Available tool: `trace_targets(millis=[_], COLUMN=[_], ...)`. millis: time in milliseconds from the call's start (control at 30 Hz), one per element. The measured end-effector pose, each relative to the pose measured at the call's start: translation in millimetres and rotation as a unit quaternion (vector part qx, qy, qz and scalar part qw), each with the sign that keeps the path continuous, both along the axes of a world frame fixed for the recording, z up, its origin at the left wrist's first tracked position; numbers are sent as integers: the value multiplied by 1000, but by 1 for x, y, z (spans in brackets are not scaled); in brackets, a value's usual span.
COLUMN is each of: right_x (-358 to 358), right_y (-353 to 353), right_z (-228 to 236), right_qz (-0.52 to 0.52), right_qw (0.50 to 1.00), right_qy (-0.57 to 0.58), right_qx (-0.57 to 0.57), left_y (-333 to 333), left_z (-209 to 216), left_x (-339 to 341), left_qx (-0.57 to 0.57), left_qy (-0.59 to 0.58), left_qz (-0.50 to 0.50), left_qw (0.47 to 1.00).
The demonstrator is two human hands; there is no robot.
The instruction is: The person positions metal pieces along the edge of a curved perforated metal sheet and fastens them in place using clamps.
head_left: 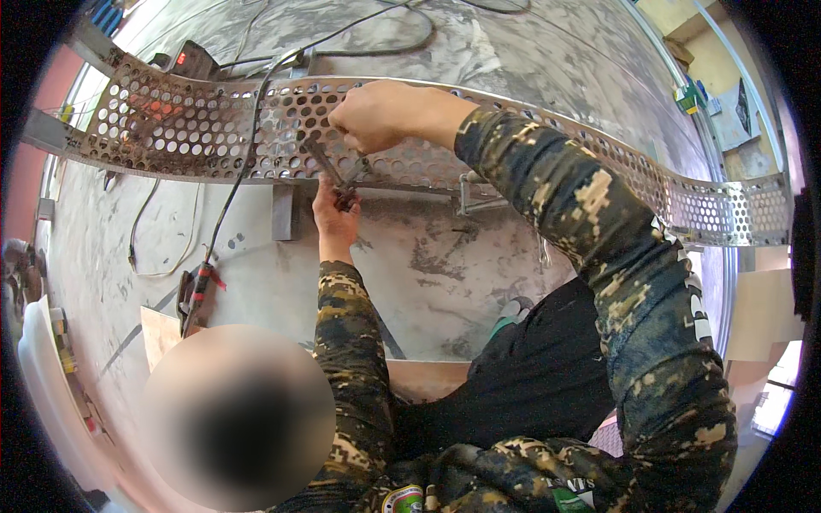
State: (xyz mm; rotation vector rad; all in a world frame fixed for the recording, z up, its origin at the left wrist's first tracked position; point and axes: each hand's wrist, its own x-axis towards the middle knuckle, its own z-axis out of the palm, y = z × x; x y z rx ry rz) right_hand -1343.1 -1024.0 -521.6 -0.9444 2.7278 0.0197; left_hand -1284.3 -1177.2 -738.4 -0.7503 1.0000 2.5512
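A long perforated metal strip with rows of round holes runs across in front of me. My left hand is closed around the lower end of a dark metal clamp, at the strip's near edge. The clamp's bar slants up and left across the holes. Above it, my right hand is bent into a fist over the strip's far side. Whatever its fingers grip, if anything, is hidden from view. Another metal clamp hangs on the near edge, to the right of my left hand.
A black cable crosses over the strip and leads down to a torch-like handle on the left. A dark box with a red display stands behind the strip. Thin wires lie on the stained floor. A blurred patch covers the lower left.
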Motion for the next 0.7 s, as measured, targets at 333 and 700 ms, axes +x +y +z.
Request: trace_targets(millis=[333, 700], right_x=[0, -1], right_y=[-15, -33], right_z=[-5, -9], right_qz=[-10, 14], right_qw=[1000, 998], right_qy=[-17, 31], right_qx=[-3, -56], left_y=[16, 27], left_z=[-4, -14], left_x=[3, 13], left_qx=[23, 87], left_qy=[44, 109], left_qz=[115, 168], left_qw=[992, 976])
